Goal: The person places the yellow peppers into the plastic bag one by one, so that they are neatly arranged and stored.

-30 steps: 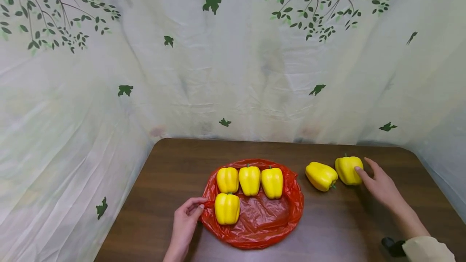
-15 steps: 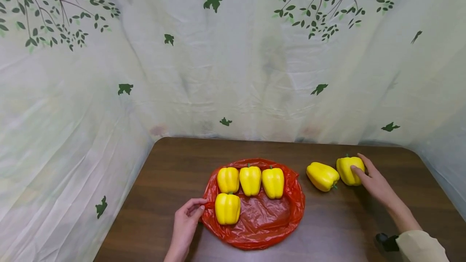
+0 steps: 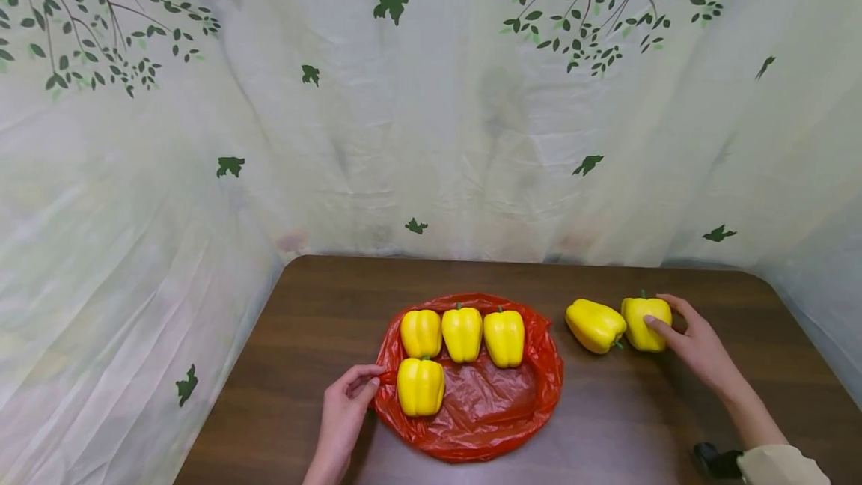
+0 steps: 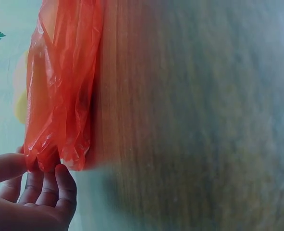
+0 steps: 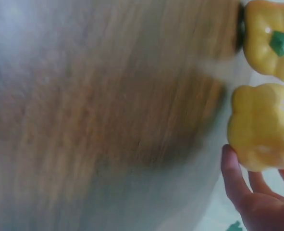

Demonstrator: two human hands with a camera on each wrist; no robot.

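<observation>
My left hand (image 3: 345, 406) pinches the left edge of a red plastic bag (image 3: 481, 410), its mouth spread wide on the table. The left wrist view has thumb and fingers gathered on the bag's crinkled film (image 4: 60, 96). Inside, three yellow bell peppers (image 3: 462, 335) form a row at the back, and another bell pepper (image 3: 420, 388) sits at front left. Over on the right, my right hand (image 3: 700, 346) holds an upright yellow bell pepper (image 3: 636, 329), thumb in front and fingers behind. Beside it a second loose bell pepper (image 3: 592, 324) lies on its side, stem toward me.
The brown wooden table (image 3: 323, 305) has rounded far corners. Behind it and at both sides hangs a pale curtain (image 3: 438, 133) printed with branches and leaves. A black band (image 3: 717, 462) shows at my right wrist beside a cream sleeve (image 3: 781, 464).
My right hand has closed in on the right-hand bell pepper, which has shifted slightly toward me. The left hand, the bag and the other peppers stay put.
</observation>
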